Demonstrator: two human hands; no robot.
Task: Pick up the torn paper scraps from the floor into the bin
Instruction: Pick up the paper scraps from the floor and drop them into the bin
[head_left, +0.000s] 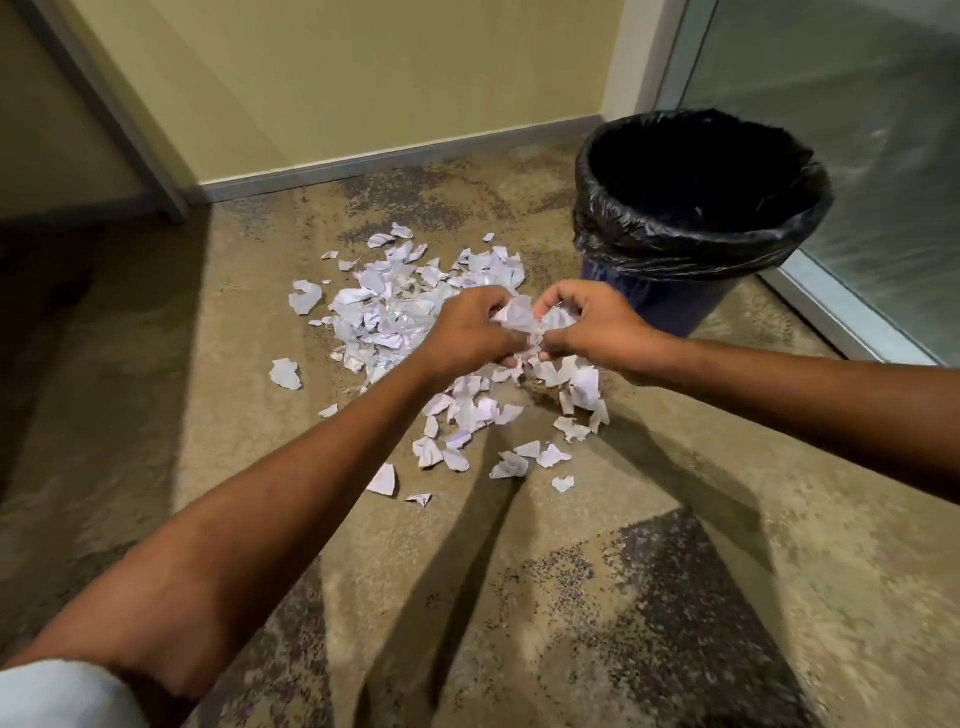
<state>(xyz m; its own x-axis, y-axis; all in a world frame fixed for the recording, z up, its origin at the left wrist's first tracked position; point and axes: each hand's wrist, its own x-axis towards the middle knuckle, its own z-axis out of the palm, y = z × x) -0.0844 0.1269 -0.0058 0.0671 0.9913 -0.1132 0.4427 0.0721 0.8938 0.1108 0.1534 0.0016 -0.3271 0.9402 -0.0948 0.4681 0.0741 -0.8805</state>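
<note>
Several white torn paper scraps (379, 312) lie scattered in a pile on the mottled carpet in the middle of the view. My left hand (467, 332) and my right hand (597, 325) meet over the pile's right side, fingers curled around a bunch of scraps (519, 317) held between them. The bin (701, 249), dark with a black plastic liner over its rim, stands upright just behind and to the right of my right hand; its inside looks dark.
A yellow wall with a grey skirting board (395, 161) runs behind the pile. A glass panel with a metal frame (857, 130) stands right of the bin. A dark doorway frame (104, 114) is at the left. Bare carpet (571, 597) stretches toward me.
</note>
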